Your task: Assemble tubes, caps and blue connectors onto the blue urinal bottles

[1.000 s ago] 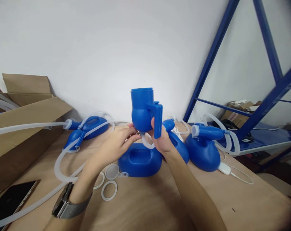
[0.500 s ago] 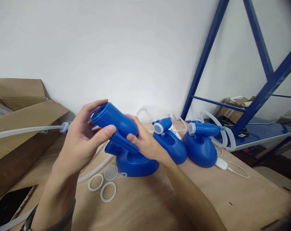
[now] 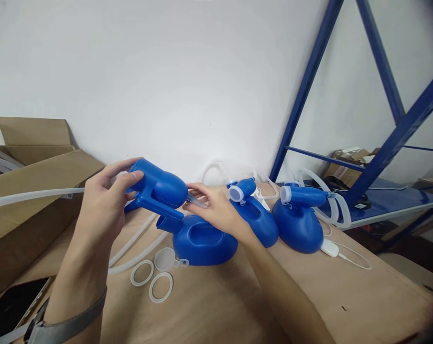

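Note:
My left hand (image 3: pixel 107 196) grips a blue plastic funnel-shaped urinal head (image 3: pixel 162 184) near its wide mouth. A blue bar runs along its underside. My right hand (image 3: pixel 216 208) pinches a clear hose end (image 3: pixel 198 202) at the narrow tip; whether the hose sits fully on the tip is hidden by my fingers. Just below, a blue urinal bottle (image 3: pixel 209 251) with an uncapped neck stands on the table. A translucent cap with a strap (image 3: pixel 165 259) lies beside it, near a white ring (image 3: pixel 132 277) and a second white ring (image 3: pixel 151 292).
To the right stand two more blue bottles with capped heads and hoses: a middle one (image 3: pixel 261 222) and a right one (image 3: pixel 298 227). A cardboard box (image 3: pixel 40 179) is at left, above a phone (image 3: pixel 16 306). A blue shelf rack (image 3: pixel 309 81) rises at right.
The funnel-shaped head has moved left and turned its mouth away. My right hand has shifted from its rounded side to the narrow tip, where it now pinches the clear hose.

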Demonstrator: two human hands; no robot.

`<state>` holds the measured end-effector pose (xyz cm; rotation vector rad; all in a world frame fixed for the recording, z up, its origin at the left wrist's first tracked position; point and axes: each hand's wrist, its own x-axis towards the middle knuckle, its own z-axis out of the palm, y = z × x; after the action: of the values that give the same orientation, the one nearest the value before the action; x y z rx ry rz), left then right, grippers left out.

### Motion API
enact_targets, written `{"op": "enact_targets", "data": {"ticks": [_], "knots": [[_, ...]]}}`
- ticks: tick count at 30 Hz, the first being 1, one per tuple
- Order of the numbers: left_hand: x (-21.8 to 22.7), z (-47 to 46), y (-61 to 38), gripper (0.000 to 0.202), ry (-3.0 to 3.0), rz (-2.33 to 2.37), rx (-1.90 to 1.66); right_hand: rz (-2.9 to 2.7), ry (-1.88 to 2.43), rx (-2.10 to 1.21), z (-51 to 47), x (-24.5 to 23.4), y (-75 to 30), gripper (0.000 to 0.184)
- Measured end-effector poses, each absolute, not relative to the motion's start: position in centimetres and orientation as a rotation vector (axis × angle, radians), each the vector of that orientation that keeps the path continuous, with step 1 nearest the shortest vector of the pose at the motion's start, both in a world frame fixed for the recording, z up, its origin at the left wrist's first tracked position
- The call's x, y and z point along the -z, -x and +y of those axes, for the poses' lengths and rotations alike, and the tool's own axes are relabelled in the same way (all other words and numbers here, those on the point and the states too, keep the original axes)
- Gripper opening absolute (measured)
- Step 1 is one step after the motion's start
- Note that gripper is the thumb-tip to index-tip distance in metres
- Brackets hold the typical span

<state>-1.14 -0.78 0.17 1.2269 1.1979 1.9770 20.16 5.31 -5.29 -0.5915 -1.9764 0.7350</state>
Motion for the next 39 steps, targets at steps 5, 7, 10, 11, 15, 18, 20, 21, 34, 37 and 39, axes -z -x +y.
{"op": "enact_targets", "data": {"ticks": [5, 7, 10, 11, 15, 18, 20, 21, 34, 37, 39], "knots": [[-0.2, -0.6, 1.2, 0.031, -1.189, 1.283, -1.980, -1.962, 0.645, -0.597, 5.5, 5.7, -19.8, 0.043], [-0.1, -0.5, 1.1, 0.032, -1.178, 1.323, -1.982, -2.016, 0.658, -0.515, 5.7, 5.9, -19.9, 0.046], [0.0, -0.3, 0.9, 0.035, -1.165, 1.358, -2.016, -2.038, 0.669, -0.424, 5.8, 6.2, -19.9, 0.049], [0.0, -0.3, 0.8, 0.036, -1.164, 1.359, -2.027, -2.039, 0.670, -0.406, 5.8, 6.2, -19.9, 0.049], [-0.2, -0.5, 0.3, 0.036, -1.148, 1.355, -2.038, -2.043, 0.695, -0.267, 5.7, 6.6, -19.8, 0.046], [-0.5, -0.7, -0.2, 0.036, -1.096, 1.311, -2.045, -2.040, 0.696, -0.109, 5.9, 7.0, -19.7, 0.043], [-0.6, -0.8, -0.4, 0.037, -1.053, 1.309, -2.056, -2.032, 0.690, -0.029, 6.1, 7.4, -19.6, 0.045], [-0.6, -0.8, -0.6, 0.038, -1.038, 1.332, -2.056, -2.026, 0.693, 0.000, 6.2, 7.5, -19.6, 0.046], [-0.3, -0.3, -0.9, 0.039, -0.991, 1.378, -2.070, -1.945, 0.761, 0.293, 7.7, 8.7, -19.5, 0.045], [-0.3, -0.3, -1.1, 0.039, -0.988, 1.374, -2.080, -1.940, 0.798, 0.371, 7.9, 8.8, -19.5, 0.045], [-0.3, -0.3, -1.2, 0.038, -0.978, 1.365, -2.083, -1.959, 0.787, 0.377, 8.1, 8.8, -19.7, 0.045]]}}
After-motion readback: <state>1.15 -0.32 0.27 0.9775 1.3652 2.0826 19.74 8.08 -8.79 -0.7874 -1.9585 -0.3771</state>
